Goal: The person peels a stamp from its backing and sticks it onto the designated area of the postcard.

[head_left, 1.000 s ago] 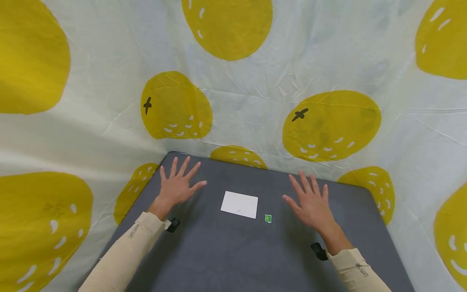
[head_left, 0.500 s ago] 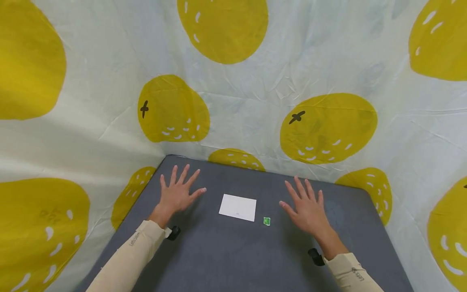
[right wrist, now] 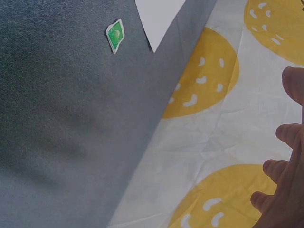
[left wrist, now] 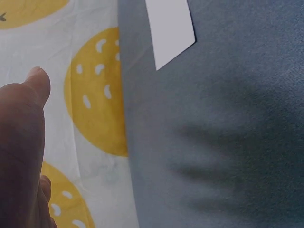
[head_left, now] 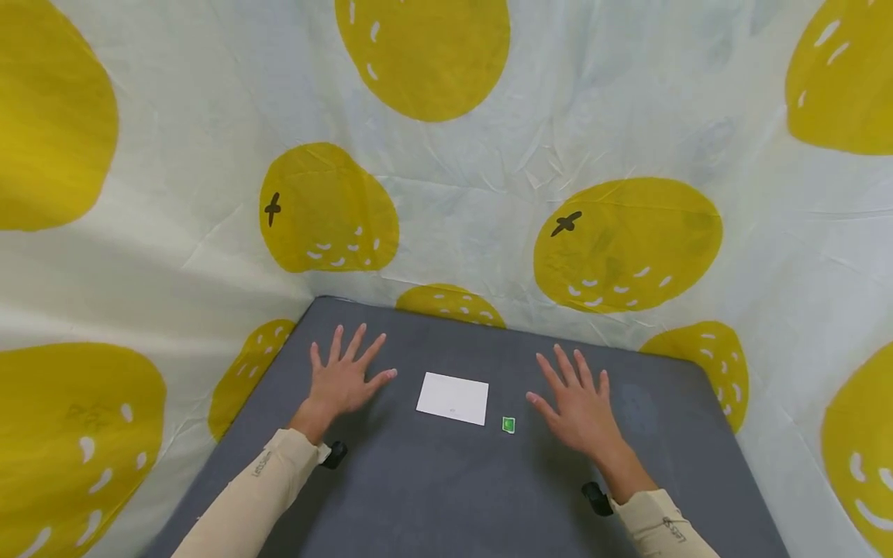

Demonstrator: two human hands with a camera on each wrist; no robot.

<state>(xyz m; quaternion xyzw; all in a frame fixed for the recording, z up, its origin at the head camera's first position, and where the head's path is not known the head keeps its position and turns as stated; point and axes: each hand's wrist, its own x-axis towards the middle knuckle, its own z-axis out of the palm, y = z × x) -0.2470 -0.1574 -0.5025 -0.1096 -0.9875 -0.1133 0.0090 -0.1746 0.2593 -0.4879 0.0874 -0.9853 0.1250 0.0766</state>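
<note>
A white rectangular card or sheet of paper lies flat near the middle of the dark grey table. Just right of its lower right corner is a small green stamp-like piece with a white border. My left hand hovers left of the white sheet, fingers spread, holding nothing. On the other side my right hand is held above the table, right of the green piece, its fingers also spread and touching nothing. The left wrist view shows one end of the white sheet; the right wrist view includes the green piece.
The grey tabletop meets a white cloth printed with large yellow fruit at the back and both sides. Dark wrist-worn devices sit under both wrists, the left one beside a beige sleeve.
In the head view the right hand has shifted a little left and down, and the left hand slightly down. The scene has also drifted slightly. Sheet and green piece stay put on the table.
</note>
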